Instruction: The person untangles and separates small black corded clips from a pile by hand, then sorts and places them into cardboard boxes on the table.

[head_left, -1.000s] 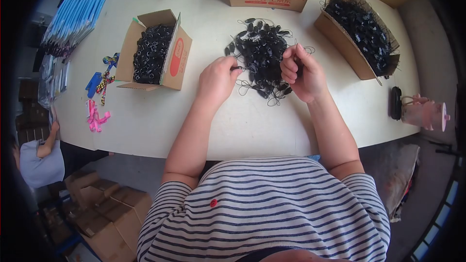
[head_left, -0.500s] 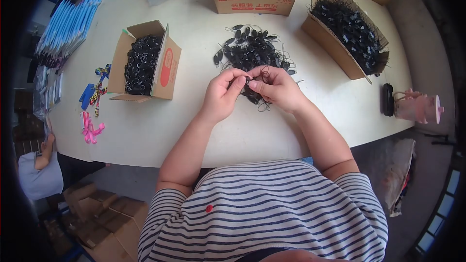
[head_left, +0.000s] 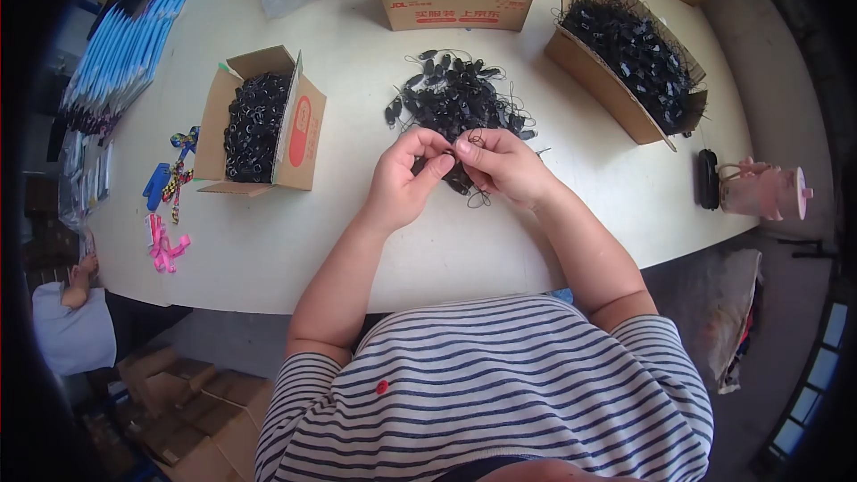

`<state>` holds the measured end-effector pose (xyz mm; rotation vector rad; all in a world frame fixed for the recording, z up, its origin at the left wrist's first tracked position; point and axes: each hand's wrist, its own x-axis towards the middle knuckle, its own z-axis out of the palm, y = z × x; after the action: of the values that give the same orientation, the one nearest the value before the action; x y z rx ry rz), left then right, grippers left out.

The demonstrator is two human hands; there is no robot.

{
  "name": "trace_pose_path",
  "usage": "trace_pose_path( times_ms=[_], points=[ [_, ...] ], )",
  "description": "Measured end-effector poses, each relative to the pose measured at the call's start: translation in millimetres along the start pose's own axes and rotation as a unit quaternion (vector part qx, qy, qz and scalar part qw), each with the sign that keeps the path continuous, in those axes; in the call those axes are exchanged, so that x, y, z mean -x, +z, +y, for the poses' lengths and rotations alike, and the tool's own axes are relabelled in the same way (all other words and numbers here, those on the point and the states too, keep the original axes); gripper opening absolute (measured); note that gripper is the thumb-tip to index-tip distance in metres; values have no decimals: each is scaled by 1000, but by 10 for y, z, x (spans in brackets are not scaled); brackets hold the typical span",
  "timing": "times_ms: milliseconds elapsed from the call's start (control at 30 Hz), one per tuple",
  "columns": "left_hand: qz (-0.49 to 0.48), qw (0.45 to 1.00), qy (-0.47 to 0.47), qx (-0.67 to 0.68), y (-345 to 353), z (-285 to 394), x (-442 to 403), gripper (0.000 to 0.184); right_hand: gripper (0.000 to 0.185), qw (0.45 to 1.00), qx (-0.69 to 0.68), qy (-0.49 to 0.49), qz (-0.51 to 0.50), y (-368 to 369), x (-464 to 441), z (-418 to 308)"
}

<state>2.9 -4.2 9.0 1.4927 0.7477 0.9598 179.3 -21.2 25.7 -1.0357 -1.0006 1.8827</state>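
Observation:
My left hand (head_left: 402,180) and my right hand (head_left: 507,168) meet fingertip to fingertip over the near edge of a pile of small black clips with thin cord loops (head_left: 460,98). Thumb and index finger are pinched together on both hands. A thin black cord loop curls up from the right fingers, belonging to a corded clip mostly covered by them. What sits between the left fingertips is too small and hidden to make out. More corded clips show below and between the hands.
Left stands an open carton (head_left: 308,138) of black ringed pieces; at the right, another carton (head_left: 594,89) holds corded clips. A printed carton (head_left: 460,11) is behind the pile. Colourful straps (head_left: 165,245), a pink cup (head_left: 768,192) and a black case (head_left: 707,178) lie outward. A person's sleeve (head_left: 76,326) shows far left.
The view has shifted slightly. My fingertips stay close together, with the right thumb now higher and straighter against the pinch. The small black piece seen between the fingertips is now mostly hidden.

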Motion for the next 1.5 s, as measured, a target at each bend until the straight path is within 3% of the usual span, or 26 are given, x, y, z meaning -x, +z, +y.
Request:
trace_pose_path(
  times_ms=[100,200,400,500,600,800,900,1000,1100,1167,1233,1333,1500],
  points=[
    [26,998,-26,47,-11,-26,12,12,23,999,32,-21,-22,22,13,-14],
    [2,976,-106,189,-52,15,22,11,22,992,92,-63,-56,-26,-44,102],
    [1,974,-134,180,-73,-1,1,11,22,991,124,-50,3,-20,-5,17],
    [-30,981,-148,125,-33,91,-4,10,23,981,176,-76,-23,-25,13,10],
    [-62,992,-104,-24,-56,-5,19,13,23,972,215,-96,-3,-29,2,51],
    [-28,996,-78,-25,-38,31,2,17,20,968,218,-112,48,-51,36,-31],
    [-32,984,-159,79,-84,10,16,16,14,980,147,-112,74,-45,30,-13],
    [15,951,-190,244,-85,54,2,16,19,985,-74,-156,27,-152,8,-3],
    [10,941,-191,280,-88,44,11,15,34,974,-6,-225,37,-98,-15,2],
    [-18,952,-185,245,-53,14,27,16,33,970,129,-189,82,-22,17,33],
    [-29,959,-183,214,-12,3,35,17,22,940,212,-256,80,9,-17,74],
    [-20,960,-191,203,19,27,35,17,17,915,246,-301,110,9,-37,95],
    [-29,946,-198,256,10,63,22,14,18,925,231,-283,106,-8,-22,75]
  ],
)
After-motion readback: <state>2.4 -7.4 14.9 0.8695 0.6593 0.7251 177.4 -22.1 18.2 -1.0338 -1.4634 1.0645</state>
